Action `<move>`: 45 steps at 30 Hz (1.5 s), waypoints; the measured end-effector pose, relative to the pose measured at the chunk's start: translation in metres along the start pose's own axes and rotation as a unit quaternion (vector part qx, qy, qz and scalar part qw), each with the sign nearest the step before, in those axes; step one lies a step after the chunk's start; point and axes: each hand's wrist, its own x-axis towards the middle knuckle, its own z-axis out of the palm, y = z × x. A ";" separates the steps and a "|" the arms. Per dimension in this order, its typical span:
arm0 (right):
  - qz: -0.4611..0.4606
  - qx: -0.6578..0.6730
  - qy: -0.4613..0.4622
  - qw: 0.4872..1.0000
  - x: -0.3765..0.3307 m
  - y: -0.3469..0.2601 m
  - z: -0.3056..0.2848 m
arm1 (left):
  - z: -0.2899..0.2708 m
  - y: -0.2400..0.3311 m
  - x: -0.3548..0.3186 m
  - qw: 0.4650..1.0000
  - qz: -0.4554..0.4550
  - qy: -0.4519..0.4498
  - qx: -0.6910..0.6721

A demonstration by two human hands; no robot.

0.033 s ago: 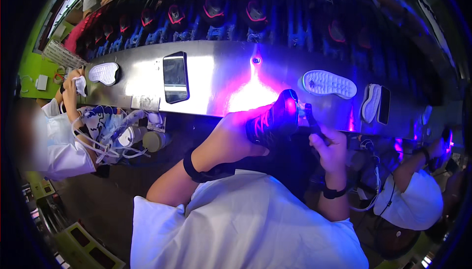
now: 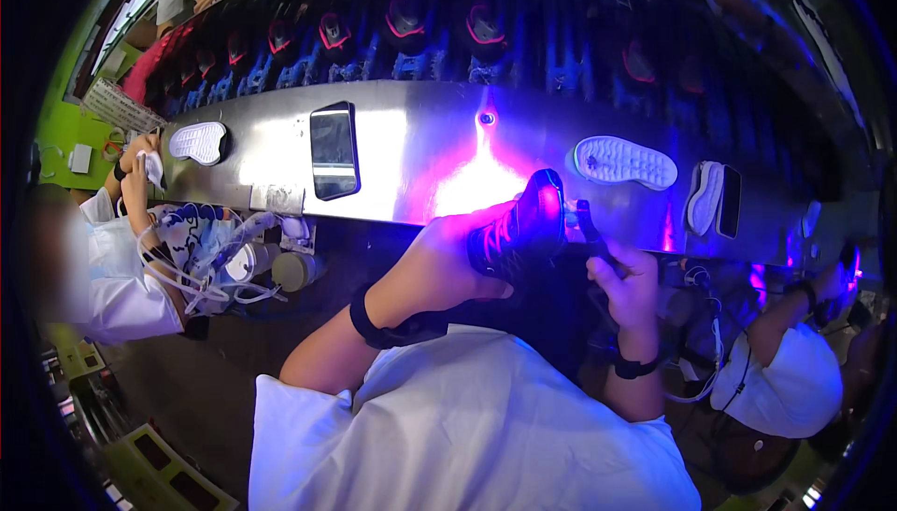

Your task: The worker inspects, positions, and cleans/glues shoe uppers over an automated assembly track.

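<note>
My left hand [image 2: 441,263] is closed around a dark shoe upper [image 2: 534,221] with pink-lit laces, tilted with its rounded end up at the bench's near edge. To its right, my right hand [image 2: 632,285] grips a dark-handled brush [image 2: 589,223], its head up and close beside the shoe; dim light blurs its tip. A white shoe sole [image 2: 624,163] lies tread up on the bench beyond my right hand. Farther right is another pale sole [image 2: 704,197] on its side.
On the metal bench [image 2: 392,123] lie a dark phone [image 2: 334,150], a white sole [image 2: 198,142] at left and another dark phone [image 2: 730,201] at right. A rack conveyor [image 2: 420,64] with several dark shoes runs behind. Co-workers sit on both sides; tubes and canisters [image 2: 297,270] are at left.
The brush has shifted very slightly relative to the shoe's edge. Otherwise my hands and the things on the bench stay nearly in place.
</note>
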 end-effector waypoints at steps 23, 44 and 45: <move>0.011 -0.137 -0.086 0.987 -0.002 -0.053 -0.004 | -0.012 -0.003 -0.033 0.982 -0.003 -0.082 -0.170; 0.045 -0.090 -0.001 0.995 -0.017 -0.015 0.007 | 0.016 0.000 -0.015 0.962 -0.107 -0.056 -0.244; 0.019 -0.090 0.011 0.996 -0.012 -0.014 0.008 | 0.018 0.000 -0.010 0.963 -0.108 -0.063 -0.241</move>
